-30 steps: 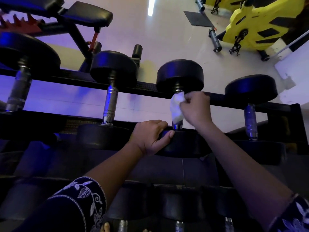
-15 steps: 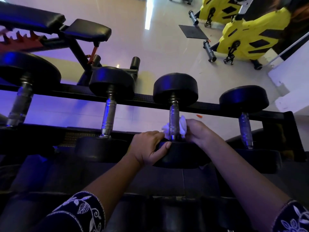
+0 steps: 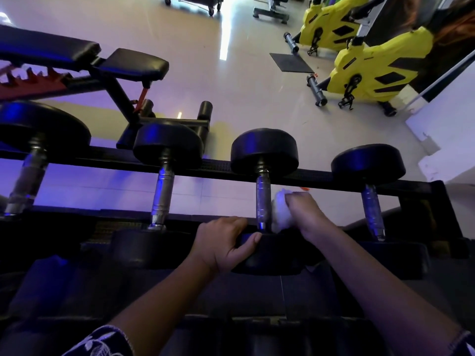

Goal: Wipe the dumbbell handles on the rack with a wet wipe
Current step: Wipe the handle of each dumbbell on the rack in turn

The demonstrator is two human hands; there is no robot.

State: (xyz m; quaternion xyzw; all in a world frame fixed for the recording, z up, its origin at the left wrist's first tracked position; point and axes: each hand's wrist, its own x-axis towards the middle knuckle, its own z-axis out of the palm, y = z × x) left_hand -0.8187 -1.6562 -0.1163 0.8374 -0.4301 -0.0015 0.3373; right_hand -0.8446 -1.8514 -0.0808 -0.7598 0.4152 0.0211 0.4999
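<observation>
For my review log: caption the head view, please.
Right hand holds a white wipe against the handle of a dumbbell on the rack while the left hand grips its near end.

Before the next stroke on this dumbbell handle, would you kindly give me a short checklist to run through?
1. The right hand holds the wet wipe: ok.
2. The left hand grips the near head of the dumbbell: ok.
3. The wet wipe is wrapped round the handle: not ok, it sits at its right side.
4. The handle is wiped all over: cannot tell.
5. The next handle to the right is unobstructed: ok.
</observation>
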